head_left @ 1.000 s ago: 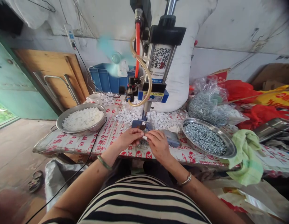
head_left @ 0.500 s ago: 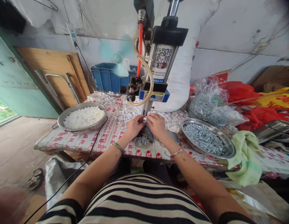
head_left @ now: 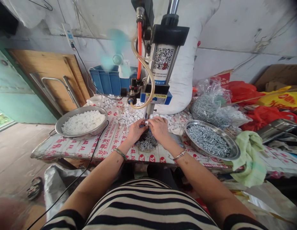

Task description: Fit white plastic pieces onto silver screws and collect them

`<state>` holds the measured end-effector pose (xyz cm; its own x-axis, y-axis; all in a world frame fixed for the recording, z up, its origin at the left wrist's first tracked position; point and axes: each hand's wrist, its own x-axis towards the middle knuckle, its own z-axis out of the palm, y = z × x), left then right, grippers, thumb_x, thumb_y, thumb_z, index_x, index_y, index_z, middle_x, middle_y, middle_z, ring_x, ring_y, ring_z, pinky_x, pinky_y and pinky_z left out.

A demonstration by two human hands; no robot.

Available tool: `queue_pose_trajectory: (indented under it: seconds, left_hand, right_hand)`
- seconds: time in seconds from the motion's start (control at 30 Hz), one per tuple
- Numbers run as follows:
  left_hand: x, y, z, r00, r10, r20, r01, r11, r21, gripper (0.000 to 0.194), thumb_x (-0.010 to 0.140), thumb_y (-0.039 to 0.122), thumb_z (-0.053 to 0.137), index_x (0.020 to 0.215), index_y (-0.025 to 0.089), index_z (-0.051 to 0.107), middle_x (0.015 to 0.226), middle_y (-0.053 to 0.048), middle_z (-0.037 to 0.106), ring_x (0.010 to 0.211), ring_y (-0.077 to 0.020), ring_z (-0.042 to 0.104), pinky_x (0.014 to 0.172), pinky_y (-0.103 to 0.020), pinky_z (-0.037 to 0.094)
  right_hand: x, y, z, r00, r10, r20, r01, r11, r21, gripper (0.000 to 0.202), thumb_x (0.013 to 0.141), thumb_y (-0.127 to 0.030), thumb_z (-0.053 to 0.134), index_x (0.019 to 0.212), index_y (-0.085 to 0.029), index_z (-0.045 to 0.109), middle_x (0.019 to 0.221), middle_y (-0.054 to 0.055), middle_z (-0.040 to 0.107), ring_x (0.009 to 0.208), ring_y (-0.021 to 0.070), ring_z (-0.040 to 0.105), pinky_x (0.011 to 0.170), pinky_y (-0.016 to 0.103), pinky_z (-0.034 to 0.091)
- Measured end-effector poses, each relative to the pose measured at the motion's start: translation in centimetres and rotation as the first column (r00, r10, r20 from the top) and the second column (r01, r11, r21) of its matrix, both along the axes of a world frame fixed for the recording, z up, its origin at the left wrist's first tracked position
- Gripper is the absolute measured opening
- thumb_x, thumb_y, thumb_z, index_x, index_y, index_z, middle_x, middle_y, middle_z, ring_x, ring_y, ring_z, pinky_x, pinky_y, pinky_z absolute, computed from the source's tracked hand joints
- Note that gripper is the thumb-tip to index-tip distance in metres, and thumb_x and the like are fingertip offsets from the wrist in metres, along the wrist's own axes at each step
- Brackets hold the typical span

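Under the ram of a pneumatic press (head_left: 161, 60), my two hands meet at a small white plastic piece (head_left: 146, 122). My left hand (head_left: 136, 131) pinches from the left side, thumb and fingers closed at the piece. From the right, my right hand (head_left: 160, 129) has its thumb and forefinger closed on the same piece, its other fingers curled over. The fingers partly hide the piece and the press base. Just below my hands lies a pile of metal pins (head_left: 147, 142) on the table.
A metal bowl of white pieces (head_left: 83, 123) stands left, and a steel bowl of metal pins (head_left: 208, 140) right. Loose white pieces (head_left: 129, 116) lie behind my hands. A green cloth (head_left: 250, 156) hangs at the table edge; a black cable (head_left: 97, 145) crosses the left side.
The whole view has shifted slightly, so everything sits a little further left. My hands stay together under the press ram at the white piece.
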<state>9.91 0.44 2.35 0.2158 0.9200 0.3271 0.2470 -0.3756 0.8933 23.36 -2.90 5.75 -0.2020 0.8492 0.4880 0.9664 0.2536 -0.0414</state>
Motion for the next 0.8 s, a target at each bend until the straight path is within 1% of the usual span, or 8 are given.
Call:
queue_pose_trajectory:
  seconds: [0.17,0.23,0.3,0.4,0.53,0.63,0.7,0.8]
  left_hand:
    - [-0.1,-0.6,0.6,0.992,0.000,-0.128,0.016,0.993,0.118,0.029,0.081,0.026,0.052,0.108,0.018,0.059,0.094,-0.005,0.068,0.085,-0.0174,0.062,0.080,-0.030,0.046]
    - [0.1,-0.8,0.4,0.984,0.053,-0.168,-0.019,0.980,0.197,0.026,0.083,0.025,0.049,0.106,0.018,0.059,0.094,-0.006,0.068,0.086,-0.0177,0.062,0.082,-0.031,0.046]
    - [0.3,-0.8,0.1,0.970,0.126,-0.209,-0.062,0.955,0.291,0.023,0.082,0.022,0.049,0.102,0.017,0.059,0.093,-0.006,0.068,0.087,-0.0179,0.062,0.088,-0.034,0.043]
    - [0.7,-0.8,-0.4,0.944,0.197,-0.263,-0.077,0.911,0.405,0.020,0.081,0.020,0.050,0.099,0.017,0.059,0.091,-0.006,0.067,0.084,-0.0170,0.062,0.098,-0.038,0.036]
    - [0.8,-0.6,-0.4,0.921,0.233,-0.312,-0.071,0.889,0.453,0.020,0.081,0.020,0.050,0.099,0.017,0.057,0.090,-0.005,0.067,0.081,-0.0156,0.062,0.103,-0.038,0.030]
    - [0.7,-0.7,-0.1,0.915,0.241,-0.323,-0.075,0.889,0.452,0.020,0.081,0.021,0.049,0.098,0.016,0.058,0.084,-0.005,0.067,0.078,-0.0154,0.062,0.103,-0.037,0.031]
    - [0.7,-0.8,0.1,0.916,0.238,-0.322,-0.075,0.892,0.445,0.019,0.081,0.022,0.049,0.098,0.016,0.058,0.082,-0.004,0.067,0.078,-0.0155,0.062,0.102,-0.037,0.032]
    - [0.7,-0.9,0.2,0.919,0.227,-0.322,-0.072,0.900,0.429,0.018,0.081,0.022,0.049,0.097,0.018,0.058,0.081,-0.003,0.067,0.077,-0.0154,0.062,0.100,-0.037,0.034]
  right_hand:
    - [-0.1,-0.4,-0.2,0.994,0.059,0.096,-0.066,0.995,0.071,0.027,0.089,-0.018,0.038,0.104,-0.019,0.060,0.093,0.007,0.066,0.101,0.0206,0.047,0.095,0.040,0.019]
    - [0.0,-0.5,-0.4,0.988,0.088,0.128,-0.100,0.990,0.096,0.030,0.090,-0.017,0.036,0.109,-0.017,0.058,0.094,0.008,0.065,0.102,0.0206,0.047,0.097,0.040,0.018]
    - [0.0,-0.7,-0.7,0.985,0.102,0.138,-0.118,0.986,0.115,0.031,0.090,-0.018,0.036,0.114,-0.016,0.057,0.095,0.008,0.065,0.103,0.0206,0.047,0.098,0.040,0.018]
    - [-0.1,-1.0,-1.2,0.991,0.102,0.081,-0.110,0.988,0.104,0.033,0.089,-0.017,0.038,0.118,-0.016,0.054,0.099,0.008,0.065,0.103,0.0201,0.049,0.096,0.038,0.022]
    - [0.6,-1.9,-1.5,0.995,-0.002,-0.100,0.005,1.000,0.028,0.036,0.087,-0.018,0.041,0.121,-0.020,0.052,0.100,0.005,0.066,0.094,0.0188,0.055,0.083,0.033,0.033]
    - [2.4,-3.7,-1.9,0.979,-0.114,-0.168,0.117,0.993,0.010,0.037,0.085,-0.021,0.043,0.122,-0.020,0.052,0.099,0.005,0.067,0.089,0.0190,0.057,0.079,0.032,0.035]
    - [3.9,-5.3,-2.8,0.972,-0.195,-0.133,0.200,0.979,0.032,0.035,0.084,-0.023,0.045,0.118,-0.018,0.054,0.099,0.007,0.067,0.091,0.0210,0.057,0.080,0.034,0.035]
    - [5.8,-7.7,-4.9,0.958,-0.286,-0.006,0.286,0.956,0.070,0.029,0.082,-0.026,0.049,0.107,-0.017,0.061,0.100,0.010,0.067,0.094,0.0254,0.055,0.086,0.042,0.031]
